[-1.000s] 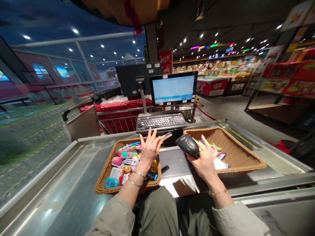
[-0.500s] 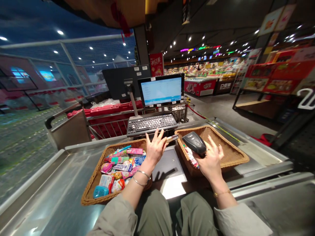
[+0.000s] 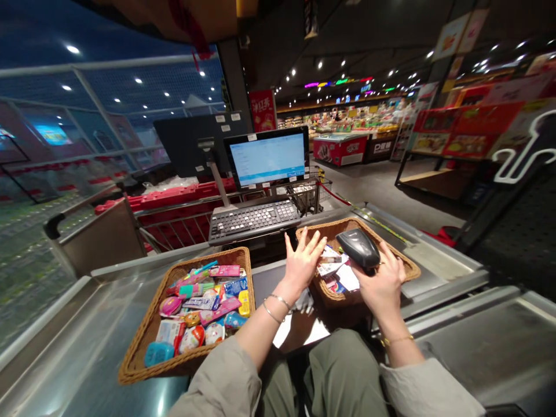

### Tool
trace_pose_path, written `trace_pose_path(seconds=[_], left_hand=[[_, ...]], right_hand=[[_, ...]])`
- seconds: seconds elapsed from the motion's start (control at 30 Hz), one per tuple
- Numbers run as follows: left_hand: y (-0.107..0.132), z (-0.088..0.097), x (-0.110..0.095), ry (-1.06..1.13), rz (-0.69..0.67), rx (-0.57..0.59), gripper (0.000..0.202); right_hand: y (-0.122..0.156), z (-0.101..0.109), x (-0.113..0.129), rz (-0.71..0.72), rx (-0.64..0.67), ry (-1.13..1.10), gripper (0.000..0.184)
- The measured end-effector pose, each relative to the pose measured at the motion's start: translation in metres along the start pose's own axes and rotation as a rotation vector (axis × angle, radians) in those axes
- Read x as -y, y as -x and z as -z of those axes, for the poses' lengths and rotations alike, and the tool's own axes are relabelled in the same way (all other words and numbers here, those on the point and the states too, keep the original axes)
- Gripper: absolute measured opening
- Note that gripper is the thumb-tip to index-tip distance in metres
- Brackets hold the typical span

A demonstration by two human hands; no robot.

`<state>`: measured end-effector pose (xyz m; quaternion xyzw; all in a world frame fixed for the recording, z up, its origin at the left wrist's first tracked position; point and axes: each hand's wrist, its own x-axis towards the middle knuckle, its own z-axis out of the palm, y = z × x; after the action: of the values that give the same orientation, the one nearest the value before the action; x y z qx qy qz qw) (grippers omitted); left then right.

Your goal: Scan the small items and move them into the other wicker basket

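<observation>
My left hand (image 3: 302,263) hangs open above the near rim of the right wicker basket (image 3: 347,223), fingers spread and holding nothing. My right hand (image 3: 377,286) grips a black handheld barcode scanner (image 3: 358,248) over that basket's right side. Inside this basket lie several small packets and white slips (image 3: 334,269), partly hidden by the scanner and my hands. To the left, a second wicker basket (image 3: 204,260) is heaped with several colourful sweets and toy packages (image 3: 204,307).
Both baskets sit on a steel checkout counter (image 3: 73,330). Beyond them stand a keyboard (image 3: 254,222), a till monitor (image 3: 267,156) and a red-lined shopping cart (image 3: 174,223). Store freezers (image 3: 339,149) and shelves lie farther back.
The small packet held in my left hand is gone, and that hand has moved right over the right basket. More packets lie in that basket. The whole view has shifted left.
</observation>
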<state>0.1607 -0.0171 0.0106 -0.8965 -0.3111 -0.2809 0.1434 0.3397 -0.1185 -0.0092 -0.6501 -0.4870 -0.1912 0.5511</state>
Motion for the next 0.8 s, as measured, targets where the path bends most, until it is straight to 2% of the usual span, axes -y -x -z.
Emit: trace_pose_path(seconds=[0.13, 0.23, 0.4, 0.53, 0.8], left_hand=[[0.006, -0.001, -0.001, -0.006, 0.022, 0.021, 0.052], [0.018, 0.005, 0.01, -0.032, 0.061, 0.02, 0.054], [0.048, 0.016, 0.033, -0.061, 0.133, 0.024, 0.057], [0.073, 0.025, 0.058, -0.102, 0.207, 0.035, 0.055], [0.127, 0.054, 0.12, -0.212, 0.348, 0.052, 0.052]], right_hand=[[0.002, -0.002, -0.006, -0.021, -0.006, 0.021, 0.036], [0.003, -0.006, -0.003, -0.037, 0.015, 0.017, 0.034], [0.007, -0.019, 0.016, -0.025, 0.088, -0.037, 0.034], [0.012, -0.032, 0.032, -0.01, 0.131, -0.06, 0.037], [0.023, -0.059, 0.062, 0.058, 0.212, -0.112, 0.038]])
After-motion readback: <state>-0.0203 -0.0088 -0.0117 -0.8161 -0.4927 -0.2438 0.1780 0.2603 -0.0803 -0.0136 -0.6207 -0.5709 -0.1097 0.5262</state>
